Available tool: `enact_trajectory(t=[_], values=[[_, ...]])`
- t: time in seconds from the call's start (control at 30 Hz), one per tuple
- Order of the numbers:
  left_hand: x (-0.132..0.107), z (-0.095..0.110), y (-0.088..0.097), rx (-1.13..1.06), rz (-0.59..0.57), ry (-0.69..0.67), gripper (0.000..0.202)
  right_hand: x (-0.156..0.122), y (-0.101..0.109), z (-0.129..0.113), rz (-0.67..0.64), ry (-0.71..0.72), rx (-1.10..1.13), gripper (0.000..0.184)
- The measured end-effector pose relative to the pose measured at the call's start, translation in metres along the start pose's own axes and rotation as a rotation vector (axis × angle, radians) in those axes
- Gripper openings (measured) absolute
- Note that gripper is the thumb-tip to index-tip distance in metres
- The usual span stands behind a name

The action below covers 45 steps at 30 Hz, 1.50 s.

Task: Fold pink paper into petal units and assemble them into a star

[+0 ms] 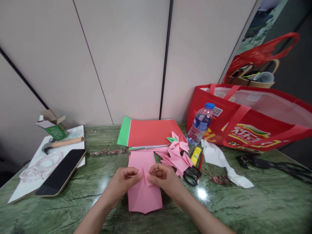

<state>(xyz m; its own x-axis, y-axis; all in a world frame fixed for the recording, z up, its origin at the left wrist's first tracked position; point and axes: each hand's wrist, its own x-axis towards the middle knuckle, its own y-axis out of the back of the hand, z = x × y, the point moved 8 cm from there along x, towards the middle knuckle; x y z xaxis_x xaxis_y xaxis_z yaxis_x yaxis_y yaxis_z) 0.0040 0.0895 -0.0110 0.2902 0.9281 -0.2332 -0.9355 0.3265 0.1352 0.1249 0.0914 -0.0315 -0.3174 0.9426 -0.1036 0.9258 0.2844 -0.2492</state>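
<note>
A pink sheet of paper [143, 195] lies on the green marble table [243, 208], partly folded, with a pointed lower edge. My left hand [124, 183] pinches a fold near the sheet's middle from the left. From the right, my right hand [164, 178] pinches the same raised fold, fingers curled. Both hands rest on the paper. Just beyond my right hand lies a pile of folded pink paper pieces [176, 152].
A stack of red and green paper [151, 131] lies by the wall. A water bottle [201, 123], yellow glue stick [195, 155], red pen [200, 162], scissors [191, 175], white tissue [219, 157] and red bag [253, 120] sit right. A phone [62, 172], bead bracelets [40, 165] and hammer [63, 143] lie left.
</note>
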Motion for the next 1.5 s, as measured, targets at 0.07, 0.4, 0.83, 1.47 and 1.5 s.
enact_trajectory(t=[0.07, 0.4, 0.83, 1.47, 1.5], values=[[0.0, 0.0, -0.002, -0.006, -0.01, 0.013, 0.027, 0.0, 0.001, 0.003, 0.003, -0.031, 0.038, 0.028], [-0.002, 0.0, -0.008, 0.021, -0.038, 0.038, 0.034, 0.0, 0.007, 0.01, 0.062, -0.076, 0.032, 0.036], [0.0, -0.008, -0.004, 0.007, 0.004, 0.063, 0.034, 0.001, 0.007, 0.013, 0.066, -0.076, 0.025, 0.037], [0.0, -0.009, -0.005, 0.012, 0.004, 0.088, 0.041, 0.0, 0.005, 0.012, 0.047, -0.07, -0.001, 0.035], [0.0, -0.009, -0.005, 0.011, 0.003, 0.09, 0.042, 0.0, 0.005, 0.012, 0.046, -0.071, -0.001, 0.036]])
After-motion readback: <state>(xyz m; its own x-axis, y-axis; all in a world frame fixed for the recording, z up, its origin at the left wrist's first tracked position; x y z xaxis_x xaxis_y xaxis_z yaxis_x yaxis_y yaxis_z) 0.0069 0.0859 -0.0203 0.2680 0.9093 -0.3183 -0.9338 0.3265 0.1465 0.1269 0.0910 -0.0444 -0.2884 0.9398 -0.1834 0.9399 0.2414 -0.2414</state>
